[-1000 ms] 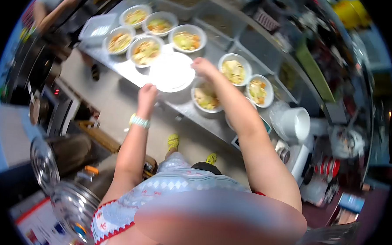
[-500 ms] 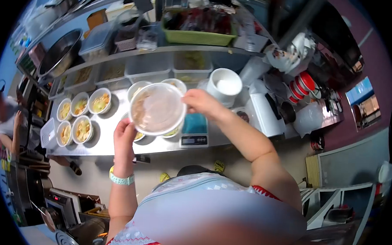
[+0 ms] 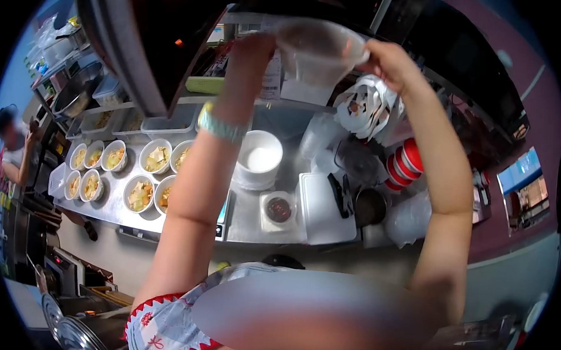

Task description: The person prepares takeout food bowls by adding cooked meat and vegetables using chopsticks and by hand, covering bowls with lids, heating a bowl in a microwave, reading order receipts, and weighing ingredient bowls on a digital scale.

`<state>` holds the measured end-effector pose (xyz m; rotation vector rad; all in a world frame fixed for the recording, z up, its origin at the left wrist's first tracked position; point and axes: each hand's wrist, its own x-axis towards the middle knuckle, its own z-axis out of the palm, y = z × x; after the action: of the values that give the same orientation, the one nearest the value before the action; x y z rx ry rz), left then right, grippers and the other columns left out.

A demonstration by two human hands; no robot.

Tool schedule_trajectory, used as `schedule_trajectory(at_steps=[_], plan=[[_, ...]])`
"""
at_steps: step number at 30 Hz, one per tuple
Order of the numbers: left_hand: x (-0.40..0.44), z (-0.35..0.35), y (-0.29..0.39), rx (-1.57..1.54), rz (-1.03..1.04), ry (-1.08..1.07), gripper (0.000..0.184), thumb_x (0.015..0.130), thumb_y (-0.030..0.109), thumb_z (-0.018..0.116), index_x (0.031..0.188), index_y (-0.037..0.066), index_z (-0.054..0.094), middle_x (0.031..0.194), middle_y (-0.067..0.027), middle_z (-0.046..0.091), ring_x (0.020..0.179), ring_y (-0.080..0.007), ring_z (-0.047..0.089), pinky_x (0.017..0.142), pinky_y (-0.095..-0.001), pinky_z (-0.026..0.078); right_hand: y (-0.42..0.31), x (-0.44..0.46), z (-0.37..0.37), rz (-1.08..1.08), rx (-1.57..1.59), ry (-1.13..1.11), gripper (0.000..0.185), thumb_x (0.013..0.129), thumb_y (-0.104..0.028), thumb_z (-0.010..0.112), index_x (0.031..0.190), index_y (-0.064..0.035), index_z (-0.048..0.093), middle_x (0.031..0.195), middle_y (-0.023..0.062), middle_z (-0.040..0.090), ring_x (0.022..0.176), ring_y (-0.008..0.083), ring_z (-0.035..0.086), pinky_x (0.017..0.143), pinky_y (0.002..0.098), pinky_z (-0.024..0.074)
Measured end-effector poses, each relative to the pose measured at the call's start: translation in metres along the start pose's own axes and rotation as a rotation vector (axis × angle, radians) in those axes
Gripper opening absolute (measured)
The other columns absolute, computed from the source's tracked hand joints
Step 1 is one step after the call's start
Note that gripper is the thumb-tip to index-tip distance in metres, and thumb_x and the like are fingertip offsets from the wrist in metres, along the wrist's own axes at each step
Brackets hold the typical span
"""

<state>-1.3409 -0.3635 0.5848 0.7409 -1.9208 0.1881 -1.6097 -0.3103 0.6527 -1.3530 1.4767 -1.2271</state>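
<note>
A translucent white plastic bowl [image 3: 320, 51] is lifted high over the back of the steel counter, blurred by motion. My right hand [image 3: 388, 66] pinches its rim from the right. On its left side my left hand [image 3: 253, 54], dim in shadow, has its fingers closed at the edge of the bowl. Below my left forearm stand white bowls of cut food, one of them a bowl [image 3: 140, 194] close to the front edge. A stack of white bowls [image 3: 260, 155] sits between my arms, lower down.
A dark panel with a grey edge [image 3: 136, 50], like an open door, hangs at upper left. Right of the stack are a small dish of dark red food [image 3: 279, 209], a white box [image 3: 326, 208] and red-and-white tubs [image 3: 404, 165]. Another person [image 3: 15, 148] stands at far left.
Both hands have raised the bowl from above the counter up and to the right. The camera view has shifted right, and the dark panel now covers the upper left.
</note>
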Motion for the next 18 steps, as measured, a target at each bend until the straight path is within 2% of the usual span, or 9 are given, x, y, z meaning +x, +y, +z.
schedule_trajectory(at_steps=[2, 5, 6, 8, 9, 10, 12, 15, 18], plan=[[0.063, 0.034, -0.013, -1.233, -0.656, 0.183, 0.012, 0.087, 0.011, 0.056, 0.087, 0.0, 0.059, 0.079, -0.0102, 0.062, 0.077, -0.0255, 0.061, 0.071, -0.0356, 0.048, -0.036, 0.029, -0.014, -0.086, 0.075, 0.02, 0.023, 0.088, -0.013, 0.05, 0.097, 0.0065, 0.06, 0.094, 0.0144, 0.065, 0.084, 0.0212, 0.067, 0.069, 0.0227, 0.0563], [0.125, 0.036, -0.025, -1.287, -0.577, 0.159, 0.016, 0.089, 0.012, 0.055, 0.095, -0.001, 0.06, 0.085, -0.0097, 0.064, 0.082, -0.0237, 0.062, 0.072, -0.0354, 0.049, -0.059, 0.123, -0.045, -0.225, 0.142, 0.023, 0.025, 0.087, -0.012, 0.05, 0.103, 0.0075, 0.057, 0.1, 0.0175, 0.064, 0.089, 0.0255, 0.067, 0.068, 0.0234, 0.0585], [0.142, 0.037, -0.024, -1.175, -0.503, 0.171, 0.025, 0.092, 0.022, 0.05, 0.085, 0.0, 0.059, 0.075, -0.0079, 0.059, 0.07, -0.0196, 0.055, 0.063, -0.034, 0.044, -0.07, 0.139, -0.038, -0.145, 0.019, 0.146, 0.022, 0.088, -0.025, 0.057, 0.091, -0.0031, 0.061, 0.082, 0.0103, 0.064, 0.072, 0.0182, 0.065, 0.053, 0.0246, 0.0539], [0.16, 0.028, -0.024, -1.055, -0.419, 0.197, 0.039, 0.095, 0.032, 0.045, 0.076, 0.001, 0.058, 0.066, -0.006, 0.054, 0.058, -0.0156, 0.049, 0.054, -0.0327, 0.04, -0.069, 0.189, -0.036, -0.245, 0.149, 0.104, 0.022, 0.088, -0.015, 0.051, 0.099, 0.0018, 0.058, 0.093, 0.0137, 0.064, 0.083, 0.0228, 0.066, 0.054, 0.0241, 0.0534], [0.163, 0.023, -0.03, -0.981, -0.558, 0.1, 0.039, 0.095, 0.029, 0.044, 0.071, 0.002, 0.056, 0.062, -0.0061, 0.052, 0.054, -0.0168, 0.048, 0.051, -0.0339, 0.04, -0.067, 0.211, -0.039, -0.25, 0.1, 0.135, 0.024, 0.088, -0.013, 0.05, 0.102, 0.0047, 0.057, 0.098, 0.016, 0.065, 0.082, 0.0236, 0.068, 0.047, 0.0195, 0.0545], [0.167, 0.021, -0.035, -0.903, -0.694, 0.004, 0.04, 0.096, 0.026, 0.044, 0.065, 0.002, 0.055, 0.057, -0.0061, 0.05, 0.05, -0.0181, 0.046, 0.049, -0.035, 0.039, -0.071, 0.216, -0.036, -0.183, 0.023, 0.09, 0.02, 0.088, -0.017, 0.051, 0.096, 0.0009, 0.057, 0.09, 0.0113, 0.066, 0.072, 0.0196, 0.069, 0.033, 0.0159, 0.043], [0.196, 0.075, -0.097, -0.978, -0.7, 0.093, 0.039, 0.096, 0.027, 0.044, 0.067, 0.003, 0.056, 0.056, -0.0067, 0.049, 0.047, -0.0188, 0.045, 0.047, -0.0359, 0.038, -0.074, 0.221, -0.011, -0.145, -0.229, 0.362, 0.019, 0.087, -0.021, 0.053, 0.091, -0.0034, 0.057, 0.081, 0.006, 0.064, 0.059, 0.0138, 0.066, 0.029, 0.0161, 0.0363], [0.207, 0.092, -0.107, -0.995, -0.745, 0.175, 0.035, 0.095, 0.025, 0.046, 0.07, 0.003, 0.058, 0.06, -0.0087, 0.052, 0.051, -0.0198, 0.048, 0.048, -0.0367, 0.036, -0.058, 0.269, -0.009, -0.163, -0.205, 0.39, 0.02, 0.088, -0.024, 0.053, 0.092, -0.0048, 0.058, 0.079, 0.0072, 0.063, 0.059, 0.0136, 0.063, 0.036, 0.0215, 0.0455], [0.207, 0.118, -0.131, -1.175, -0.558, 0.25, 0.021, 0.092, 0.016, 0.05, 0.088, -0.004, 0.058, 0.081, -0.0134, 0.059, 0.073, -0.021, 0.056, 0.063, -0.0342, 0.043, -0.053, 0.318, -0.009, -0.211, -0.003, 0.407, 0.022, 0.093, -0.02, 0.046, 0.101, -0.0046, 0.06, 0.097, 0.0137, 0.063, 0.087, 0.0209, 0.063, 0.064, 0.0313, 0.0559]])
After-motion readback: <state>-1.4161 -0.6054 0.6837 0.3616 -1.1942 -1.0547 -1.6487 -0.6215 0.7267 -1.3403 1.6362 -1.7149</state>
